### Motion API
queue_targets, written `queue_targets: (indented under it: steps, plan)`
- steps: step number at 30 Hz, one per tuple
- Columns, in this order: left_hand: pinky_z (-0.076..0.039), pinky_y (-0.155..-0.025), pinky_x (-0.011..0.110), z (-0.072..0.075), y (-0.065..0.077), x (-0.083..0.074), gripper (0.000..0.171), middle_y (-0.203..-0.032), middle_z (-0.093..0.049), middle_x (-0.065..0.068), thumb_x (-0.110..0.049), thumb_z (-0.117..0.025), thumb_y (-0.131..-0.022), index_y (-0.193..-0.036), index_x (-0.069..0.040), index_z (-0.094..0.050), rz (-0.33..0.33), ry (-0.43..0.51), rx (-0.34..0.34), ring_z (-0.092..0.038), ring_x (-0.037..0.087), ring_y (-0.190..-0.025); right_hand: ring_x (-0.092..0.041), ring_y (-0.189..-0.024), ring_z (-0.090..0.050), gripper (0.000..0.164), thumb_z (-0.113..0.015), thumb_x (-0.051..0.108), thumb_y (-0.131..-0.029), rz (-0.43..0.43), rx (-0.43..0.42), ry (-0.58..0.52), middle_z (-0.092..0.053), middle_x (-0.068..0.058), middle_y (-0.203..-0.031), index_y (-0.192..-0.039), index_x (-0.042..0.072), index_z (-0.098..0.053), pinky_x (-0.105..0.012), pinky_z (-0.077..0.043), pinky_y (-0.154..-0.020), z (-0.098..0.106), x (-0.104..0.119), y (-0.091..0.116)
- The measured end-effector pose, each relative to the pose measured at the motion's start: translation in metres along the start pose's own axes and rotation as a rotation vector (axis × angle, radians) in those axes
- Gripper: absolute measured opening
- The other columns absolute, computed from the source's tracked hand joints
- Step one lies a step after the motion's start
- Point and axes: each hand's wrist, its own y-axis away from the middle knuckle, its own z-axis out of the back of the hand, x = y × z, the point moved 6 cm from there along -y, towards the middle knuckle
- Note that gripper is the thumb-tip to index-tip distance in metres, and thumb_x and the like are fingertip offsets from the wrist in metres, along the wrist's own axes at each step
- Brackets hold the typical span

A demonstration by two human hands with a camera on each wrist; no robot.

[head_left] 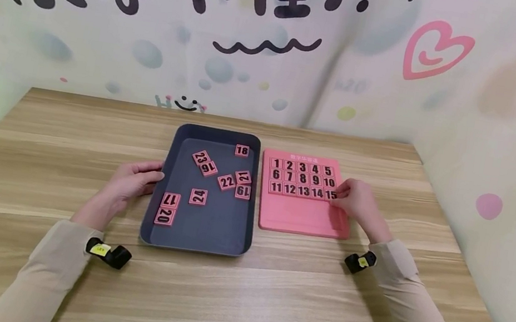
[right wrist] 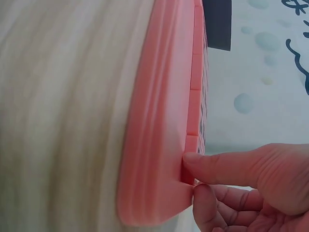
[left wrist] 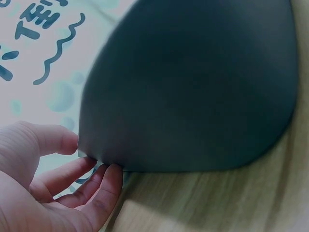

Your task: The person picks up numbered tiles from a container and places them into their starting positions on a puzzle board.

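A dark grey tray holds several loose pink number tiles, among them 24, 18 and 20. At its left side my left hand grips the wall, thumb at the rim and fingers against the outside. To the tray's right lies a pink number board with tiles 1 to 15 laid in order in three rows. My right hand is at the board's right edge and pinches tile 15; its thumb presses the tile's near side. The index fingertip's contact is partly hidden.
Both tray and board lie on a wood-grain table. Behind it stands a printed wall with dark lettering, and another wall rises along the right edge. Black camera straps sit on both wrists.
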Motion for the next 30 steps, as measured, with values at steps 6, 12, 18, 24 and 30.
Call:
queue_targets:
  steps: [6, 12, 18, 24, 30]
  plan:
    - [-0.050, -0.075, 0.016, 0.000, 0.000, -0.001, 0.052, -0.144, -0.034, 0.022, -0.007, -0.055, -0.093, -0.140, 0.004, -0.037, 0.000, 0.007, 0.001, -0.060, -0.004, -0.085, -0.029, -0.080, -0.061, 0.028, -0.076, 0.007, -0.075, 0.008, 0.014, -0.003, -0.064, -0.020, -0.088, -0.093, -0.008, -0.061, -0.037, -0.052, -0.072, 0.002, 0.003, -0.001]
    - [-0.051, -0.074, 0.016, -0.001, 0.000, 0.000, 0.052, -0.144, -0.035, 0.021, -0.007, -0.056, -0.092, -0.140, 0.004, -0.037, 0.005, 0.011, 0.000, -0.059, -0.004, -0.084, -0.027, -0.082, -0.061, 0.028, -0.074, 0.010, -0.077, 0.047, 0.015, -0.071, -0.065, -0.017, -0.090, -0.097, -0.006, -0.061, -0.033, -0.051, -0.070, 0.005, 0.025, -0.005]
    - [-0.051, -0.074, 0.016, -0.001, 0.001, -0.001, 0.052, -0.143, -0.038, 0.019, -0.007, -0.056, -0.092, -0.140, 0.004, -0.037, 0.006, 0.017, -0.002, -0.060, -0.004, -0.084, -0.026, -0.084, -0.060, 0.031, -0.073, 0.008, -0.078, 0.085, 0.020, -0.150, -0.063, -0.016, -0.091, -0.102, -0.006, -0.060, -0.034, -0.052, -0.075, 0.004, 0.057, -0.013]
    - [-0.050, -0.074, 0.016, -0.001, 0.001, -0.001, 0.052, -0.144, -0.033, 0.023, -0.008, -0.055, -0.093, -0.140, 0.004, -0.037, 0.005, 0.008, 0.004, -0.059, -0.004, -0.084, -0.025, -0.084, -0.059, 0.031, -0.073, 0.007, -0.079, 0.127, 0.045, -0.211, -0.062, -0.015, -0.092, -0.104, -0.007, -0.061, -0.033, -0.052, -0.076, -0.008, 0.088, -0.017]
    - [-0.050, -0.075, 0.016, 0.000, 0.000, -0.001, 0.051, -0.145, -0.034, 0.022, -0.009, -0.054, -0.093, -0.141, 0.002, -0.037, 0.010, -0.007, -0.004, -0.059, -0.005, -0.084, -0.024, -0.084, -0.059, 0.028, -0.074, 0.007, -0.079, 0.222, 0.065, -0.239, -0.064, -0.013, -0.092, -0.102, -0.004, -0.063, -0.033, -0.051, -0.076, -0.024, 0.121, -0.017]
